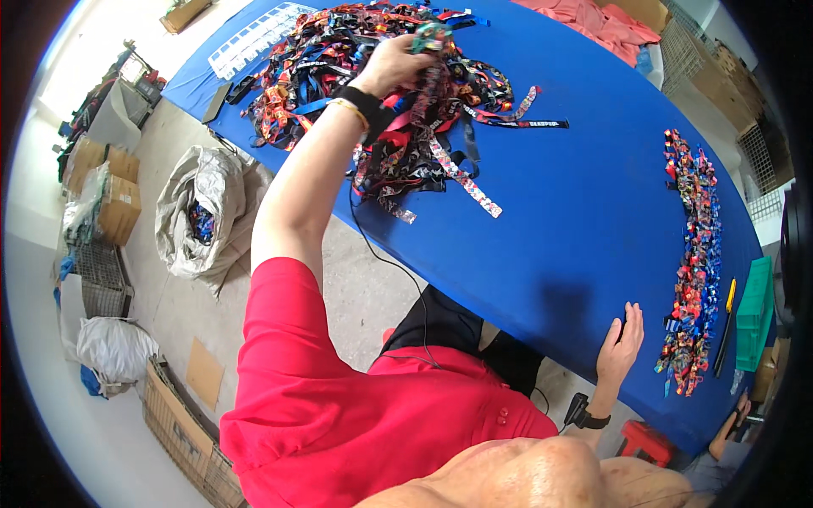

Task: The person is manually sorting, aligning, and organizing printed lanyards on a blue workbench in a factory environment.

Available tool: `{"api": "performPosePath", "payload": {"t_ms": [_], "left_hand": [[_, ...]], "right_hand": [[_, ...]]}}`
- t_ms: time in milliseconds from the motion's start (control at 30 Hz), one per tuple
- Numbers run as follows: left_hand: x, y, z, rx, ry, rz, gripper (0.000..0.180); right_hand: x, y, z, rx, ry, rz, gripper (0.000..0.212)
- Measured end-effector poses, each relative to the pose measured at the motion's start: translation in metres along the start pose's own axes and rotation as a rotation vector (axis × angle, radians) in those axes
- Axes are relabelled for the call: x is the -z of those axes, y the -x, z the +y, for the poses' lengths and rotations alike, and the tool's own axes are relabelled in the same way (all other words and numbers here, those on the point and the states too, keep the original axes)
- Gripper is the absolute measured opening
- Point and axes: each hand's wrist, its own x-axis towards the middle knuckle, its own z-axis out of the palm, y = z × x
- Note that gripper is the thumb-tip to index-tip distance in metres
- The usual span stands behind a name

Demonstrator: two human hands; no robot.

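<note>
Our left hand [395,68] grips patterned straps [433,38] at its two o'clock, strap pile [411,148] spreading toward six; our right hand [620,345] is open!

a blue cloth [542,220] covers the long surface. a tangled heap of patterned lanyard straps [339,59] is piled at its left part, a few loose ends stretching over the blue. beside the heap lies a white sheet [258,40] with rows of rectangular shapes. along the right part runs a row of bundled straps [693,271], then a slim yellow-and-black tool [726,326] and a green bin [753,303].
</note>
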Motion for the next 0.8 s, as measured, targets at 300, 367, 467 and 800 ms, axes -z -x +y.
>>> {"api": "performPosePath", "payload": {"t_ms": [300, 367, 467, 800], "left_hand": [[-0.055, 0.053, 0.005, -0.194, -0.641, -0.453, 0.045], [-0.047, 0.073, 0.017, -0.12, -0.634, -0.585, 0.042], [-0.03, 0.085, 0.006, -0.159, -0.721, -0.502, 0.041], [-0.1, 0.076, 0.027, -0.577, -0.499, -0.339, 0.032]], "right_hand": [[-0.004, -0.001, 0.001, 0.005, -0.003, 0.016, 0.038], [-0.005, 0.003, 0.004, 0.001, -0.007, 0.031, 0.038], [-0.006, -0.001, 0.004, 0.027, -0.007, 0.035, 0.037], [-0.003, -0.002, 0.002, 0.029, -0.012, 0.053, 0.038]]}}
